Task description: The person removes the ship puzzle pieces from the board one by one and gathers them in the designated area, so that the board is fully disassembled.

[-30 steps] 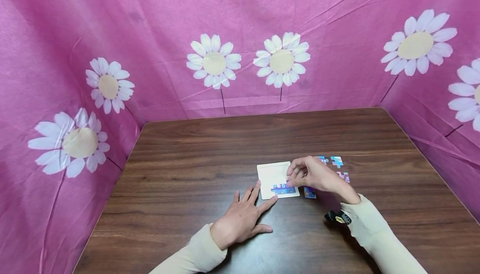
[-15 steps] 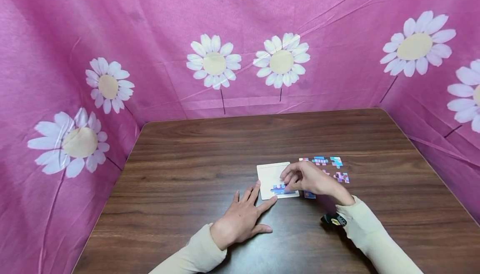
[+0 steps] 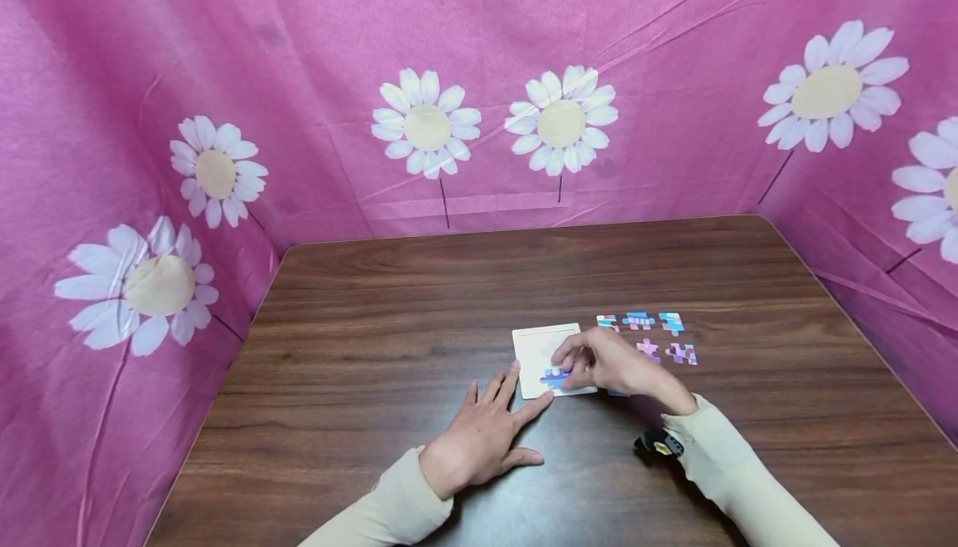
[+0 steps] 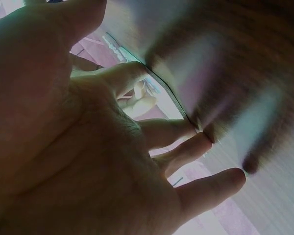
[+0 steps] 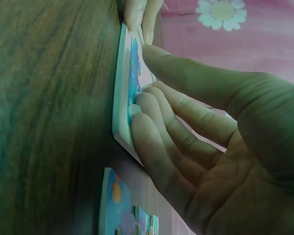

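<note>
A square white puzzle tray [image 3: 531, 354] lies on the table, with joined blue puzzle pieces [image 3: 552, 377] along its near edge. My left hand [image 3: 482, 439] rests spread on the table, fingertips against the tray's left and near edges. Over the tray's near right part, my right hand [image 3: 609, 364] touches the blue strip. In the right wrist view its fingertips press on the strip [image 5: 134, 63], thumb apart from the fingers and nothing pinched between them. From the left wrist view, the left fingers [image 4: 210, 191] reach out nearly straight. The strip's right end is hidden under the right hand.
Loose jigsaw pieces lie right of the tray, among them a blue one [image 3: 639, 321], a corner one [image 3: 671, 322] and a pink one [image 3: 648, 351]. Another piece [image 5: 112, 203] sits close to the tray's right edge. Pink flowered cloth [image 3: 494, 15] surrounds the wooden table [image 3: 389, 298].
My right hand has slid left and slightly toward me along the strip, uncovering more of the loose pieces. The left hand and tray have stayed put.
</note>
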`<state>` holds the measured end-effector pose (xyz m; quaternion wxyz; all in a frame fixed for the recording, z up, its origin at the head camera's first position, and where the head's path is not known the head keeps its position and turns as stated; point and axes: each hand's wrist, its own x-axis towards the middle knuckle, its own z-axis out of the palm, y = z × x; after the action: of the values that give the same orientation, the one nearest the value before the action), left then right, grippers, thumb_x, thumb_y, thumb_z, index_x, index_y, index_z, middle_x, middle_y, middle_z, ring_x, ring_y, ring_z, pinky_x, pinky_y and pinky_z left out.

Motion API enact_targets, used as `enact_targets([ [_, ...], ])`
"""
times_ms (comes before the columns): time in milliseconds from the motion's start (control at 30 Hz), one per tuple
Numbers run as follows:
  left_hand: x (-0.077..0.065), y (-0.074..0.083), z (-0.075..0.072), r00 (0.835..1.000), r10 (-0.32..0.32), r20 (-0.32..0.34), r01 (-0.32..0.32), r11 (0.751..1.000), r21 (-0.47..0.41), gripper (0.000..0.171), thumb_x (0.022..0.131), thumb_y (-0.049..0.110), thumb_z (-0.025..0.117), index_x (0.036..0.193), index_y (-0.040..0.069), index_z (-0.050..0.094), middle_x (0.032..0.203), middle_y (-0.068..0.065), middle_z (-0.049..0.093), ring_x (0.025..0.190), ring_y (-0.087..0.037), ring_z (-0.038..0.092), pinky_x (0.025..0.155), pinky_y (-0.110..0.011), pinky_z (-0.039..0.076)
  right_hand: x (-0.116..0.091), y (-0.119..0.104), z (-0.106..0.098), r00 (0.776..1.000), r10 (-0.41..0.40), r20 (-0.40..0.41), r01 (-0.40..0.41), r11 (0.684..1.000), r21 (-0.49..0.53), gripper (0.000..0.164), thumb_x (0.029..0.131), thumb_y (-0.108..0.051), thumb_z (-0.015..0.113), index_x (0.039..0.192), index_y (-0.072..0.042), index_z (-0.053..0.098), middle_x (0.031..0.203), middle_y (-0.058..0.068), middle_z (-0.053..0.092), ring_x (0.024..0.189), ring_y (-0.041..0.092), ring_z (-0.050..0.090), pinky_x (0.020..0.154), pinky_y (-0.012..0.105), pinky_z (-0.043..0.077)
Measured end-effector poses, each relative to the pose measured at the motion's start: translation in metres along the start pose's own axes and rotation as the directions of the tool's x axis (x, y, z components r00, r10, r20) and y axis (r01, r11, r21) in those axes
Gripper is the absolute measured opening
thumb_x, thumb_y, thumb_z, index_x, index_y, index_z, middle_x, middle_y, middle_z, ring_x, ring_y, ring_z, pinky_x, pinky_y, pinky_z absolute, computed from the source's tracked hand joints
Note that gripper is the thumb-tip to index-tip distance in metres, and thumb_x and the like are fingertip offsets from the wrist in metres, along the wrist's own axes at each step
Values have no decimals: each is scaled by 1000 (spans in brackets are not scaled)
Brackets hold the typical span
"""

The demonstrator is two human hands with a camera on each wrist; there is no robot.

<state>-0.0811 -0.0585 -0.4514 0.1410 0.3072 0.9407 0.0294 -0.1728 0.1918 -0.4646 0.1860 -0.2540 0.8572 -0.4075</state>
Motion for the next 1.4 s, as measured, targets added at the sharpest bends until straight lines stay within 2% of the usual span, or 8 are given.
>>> enact_targets([
  [233, 1, 0, 0, 1000, 3, -4, -3, 1000, 12, 77, 96, 68, 56, 164, 44, 29, 173, -19, 21, 156, -34, 35, 116, -61, 43, 1, -1, 3, 1000, 7, -18, -8, 998, -59, 26, 83, -12, 88, 106, -7, 79, 82, -4, 72, 73, 2, 61, 66, 21, 53],
  [500, 0, 0, 1, 1000, 4, -4, -4, 1000, 7, 77, 96, 68, 56, 163, 44, 29, 173, -19, 21, 156, -34, 36, 115, -61, 44, -1, -1, 3, 997, 18, -71, -24, 995, -92, 21, 79, -12, 90, 95, -10, 77, 76, -4, 67, 70, 3, 58, 64, 21, 50],
  [733, 0, 1, 1, 1000, -5, 7, 5, 1000, -5, 78, 95, 68, 56, 164, 45, 28, 174, -19, 20, 156, -35, 36, 116, -62, 43, -1, -2, 4, 997, 20, -73, -27, 995, -95, 19, 80, -15, 91, 93, -10, 78, 76, -4, 69, 69, 3, 59, 64, 21, 51],
  [1000, 1, 0, 3, 1000, -2, -12, 2, 1000, 14, 78, 95, 68, 57, 164, 44, 29, 173, -20, 21, 155, -35, 37, 115, -62, 43, -1, -4, 3, 997, 11, -80, -21, 993, -116, 18, 78, -14, 92, 92, -10, 80, 74, -5, 68, 67, 3, 58, 63, 21, 50],
  [1400, 2, 0, 4, 1000, -6, -18, 6, 1000, 25, 78, 94, 69, 58, 163, 44, 30, 173, -19, 22, 156, -34, 36, 115, -61, 44, 0, -5, 3, 997, 9, -82, -22, 987, -159, 23, 77, -18, 93, 92, -14, 76, 79, -3, 70, 68, 4, 57, 63, 22, 48],
])
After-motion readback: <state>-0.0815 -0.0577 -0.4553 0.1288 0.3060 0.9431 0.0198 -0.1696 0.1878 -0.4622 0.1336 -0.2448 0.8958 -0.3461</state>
